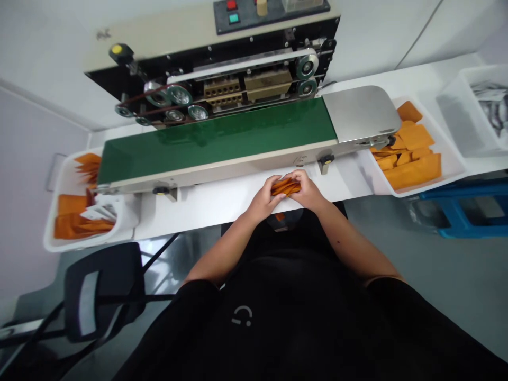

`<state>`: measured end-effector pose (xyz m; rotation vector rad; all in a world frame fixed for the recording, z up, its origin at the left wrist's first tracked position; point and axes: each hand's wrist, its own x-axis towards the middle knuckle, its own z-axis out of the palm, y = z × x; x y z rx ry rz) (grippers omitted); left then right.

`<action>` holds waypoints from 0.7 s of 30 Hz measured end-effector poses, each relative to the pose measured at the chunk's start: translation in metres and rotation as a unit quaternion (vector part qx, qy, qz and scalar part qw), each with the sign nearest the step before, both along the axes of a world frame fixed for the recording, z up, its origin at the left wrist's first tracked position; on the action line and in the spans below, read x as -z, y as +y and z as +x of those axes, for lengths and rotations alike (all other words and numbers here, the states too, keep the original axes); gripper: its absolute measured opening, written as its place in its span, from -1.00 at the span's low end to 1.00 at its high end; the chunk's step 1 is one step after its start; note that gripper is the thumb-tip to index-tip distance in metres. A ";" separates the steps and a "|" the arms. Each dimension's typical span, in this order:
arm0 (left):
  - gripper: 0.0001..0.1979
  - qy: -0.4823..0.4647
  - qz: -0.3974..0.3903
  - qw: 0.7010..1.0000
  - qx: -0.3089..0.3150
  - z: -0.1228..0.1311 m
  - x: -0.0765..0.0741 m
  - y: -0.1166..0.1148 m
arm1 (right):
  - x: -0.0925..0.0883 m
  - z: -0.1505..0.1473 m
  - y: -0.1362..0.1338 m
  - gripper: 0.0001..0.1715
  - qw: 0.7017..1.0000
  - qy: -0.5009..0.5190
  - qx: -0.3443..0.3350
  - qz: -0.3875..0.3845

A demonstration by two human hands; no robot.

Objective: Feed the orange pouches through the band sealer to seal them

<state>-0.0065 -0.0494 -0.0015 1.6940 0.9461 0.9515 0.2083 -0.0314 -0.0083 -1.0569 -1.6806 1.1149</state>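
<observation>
Between my two hands, just above the table's front edge, is a small bunch of orange packets [286, 187]. My left hand [264, 200] grips its left side, the thumb low and the fingers curled over the top. On the right side my right hand [307, 191] holds the same bunch, fingers curled round it. Behind them runs the green conveyor belt [222, 138] of a sealing machine [238, 58], with a metal plate [361, 114] at its right end.
At the right, a white bin [456, 172] holds orange packets, and a further bin [474, 114] holds silvery items. Another white bin [50, 227] at the left has orange packets and white papers. A black chair [105, 291] stands lower left, a blue stool [456, 211] lower right.
</observation>
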 end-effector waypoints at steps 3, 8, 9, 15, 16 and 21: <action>-0.19 -0.013 0.008 1.000 0.008 -0.003 0.001 0.005 | -0.003 0.001 0.001 -0.21 0.999 -0.009 0.041 0.018; -0.13 0.056 0.063 0.993 -0.085 -0.007 0.007 0.013 | -0.010 0.006 0.005 -0.09 0.994 -0.089 -0.007 0.062; -0.19 0.070 0.070 0.991 -0.090 -0.007 0.007 0.013 | -0.010 0.006 0.006 -0.19 0.991 -0.110 -0.015 0.072; -0.48 0.119 0.120 0.981 -0.096 -0.008 0.000 0.006 | -0.013 0.004 0.001 -0.54 0.983 -0.153 0.017 0.099; -0.39 0.119 0.118 0.981 -0.099 -0.009 -0.001 0.005 | -0.013 0.004 0.000 -0.47 0.984 -0.155 0.021 0.089; -0.40 0.145 0.136 0.975 -0.098 -0.010 -0.004 0.004 | -0.007 0.004 -0.004 -0.58 0.982 -0.167 0.025 0.087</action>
